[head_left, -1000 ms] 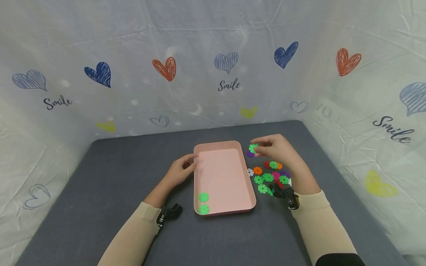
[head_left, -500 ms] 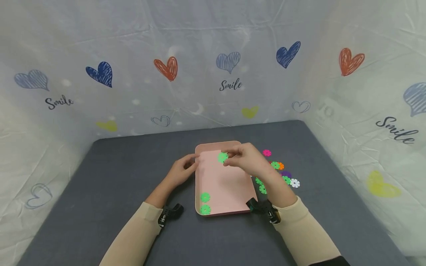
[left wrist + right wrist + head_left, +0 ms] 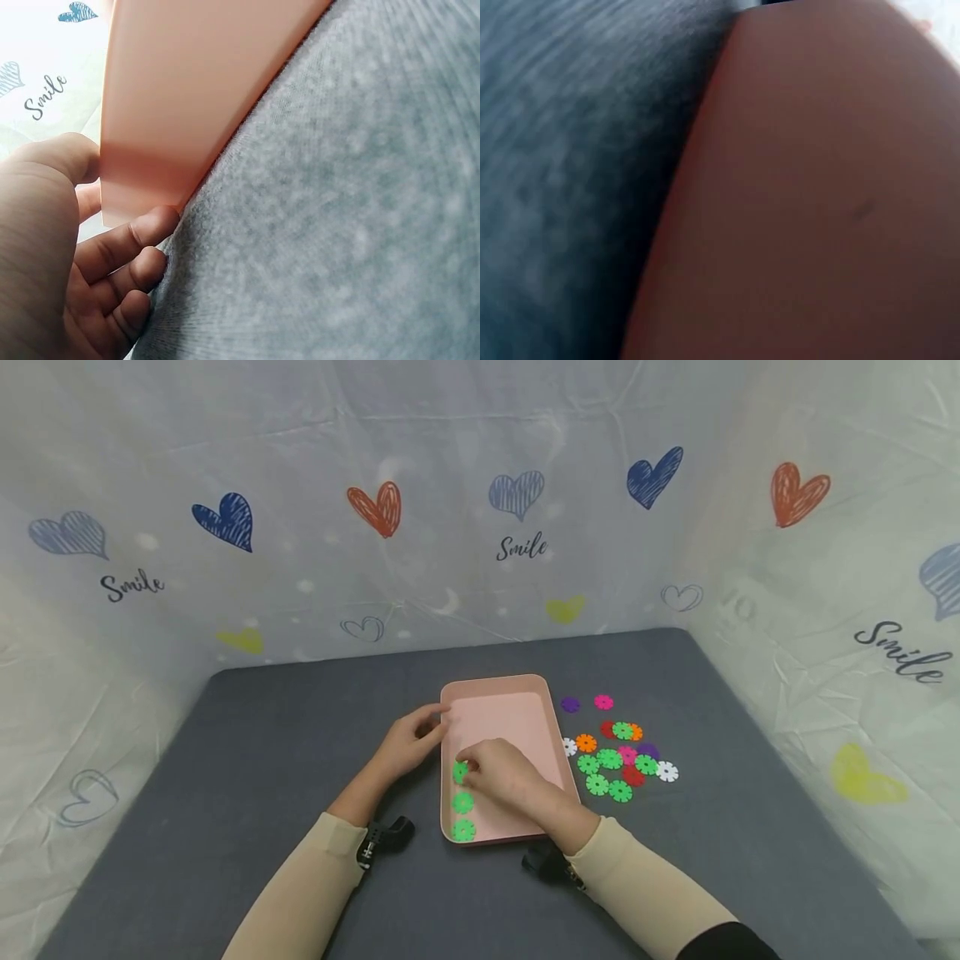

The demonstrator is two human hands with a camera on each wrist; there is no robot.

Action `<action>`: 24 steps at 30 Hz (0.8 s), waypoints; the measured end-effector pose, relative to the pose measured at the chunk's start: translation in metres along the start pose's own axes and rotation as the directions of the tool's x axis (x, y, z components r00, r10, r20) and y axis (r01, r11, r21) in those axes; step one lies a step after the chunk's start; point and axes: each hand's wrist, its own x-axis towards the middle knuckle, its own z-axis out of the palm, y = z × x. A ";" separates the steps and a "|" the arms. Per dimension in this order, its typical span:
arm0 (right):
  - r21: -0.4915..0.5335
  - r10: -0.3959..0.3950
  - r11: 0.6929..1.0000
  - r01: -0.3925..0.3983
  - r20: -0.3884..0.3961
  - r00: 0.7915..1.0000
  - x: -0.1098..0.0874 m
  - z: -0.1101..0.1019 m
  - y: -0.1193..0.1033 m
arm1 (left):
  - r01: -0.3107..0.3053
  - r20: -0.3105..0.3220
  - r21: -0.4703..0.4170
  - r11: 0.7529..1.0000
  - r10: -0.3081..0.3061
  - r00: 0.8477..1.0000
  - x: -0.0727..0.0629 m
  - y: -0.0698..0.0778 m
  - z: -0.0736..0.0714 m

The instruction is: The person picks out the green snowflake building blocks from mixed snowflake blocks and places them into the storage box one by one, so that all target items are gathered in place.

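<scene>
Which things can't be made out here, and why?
Head: pinched green flower disc, partly behind the right hand; contact with the pink tray unclear.
Head: part of a red flower disc, under an overlapping green disc.
Left wrist: tray interior, hidden by its wall.
Right wrist: the hand, out of frame; picture blurred.

Pinched green disc (image 3: 459, 772) — partly hidden by right hand (image 3: 501, 772), sleeves (image 3: 296, 889) cut off
</scene>
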 end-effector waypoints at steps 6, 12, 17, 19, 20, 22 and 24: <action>-0.109 -0.019 0.994 0.022 0.029 0.999 0.000 0.007 0.003 | 0.010 0.003 0.000 1.000 -0.010 1.000 0.000 0.001 0.001; -0.088 -0.039 0.995 0.043 0.056 0.998 -0.002 0.004 0.006 | -0.008 0.005 0.005 1.000 0.008 1.000 -0.001 0.000 0.000; -0.066 -0.072 0.995 0.074 0.025 0.997 -0.011 -0.024 -0.001 | -0.017 0.002 0.002 1.000 0.017 1.000 0.000 0.000 0.000; -0.066 -0.072 0.995 0.071 -0.012 0.997 -0.016 -0.041 0.000 | -0.015 0.000 0.006 1.000 0.015 1.000 0.000 -0.001 0.001; -0.068 -0.070 0.995 0.068 -0.031 0.997 -0.018 -0.049 0.003 | -0.015 -0.001 0.011 1.000 0.015 1.000 0.000 -0.001 0.001; -0.053 -0.040 0.998 0.037 -0.067 0.997 -0.023 -0.067 0.011 | -0.010 -0.003 0.017 1.000 0.010 1.000 -0.001 -0.001 0.001; -0.035 0.006 0.999 -0.010 -0.091 0.996 -0.028 -0.084 0.023 | -0.002 -0.007 0.019 1.000 0.002 1.000 -0.001 -0.001 0.001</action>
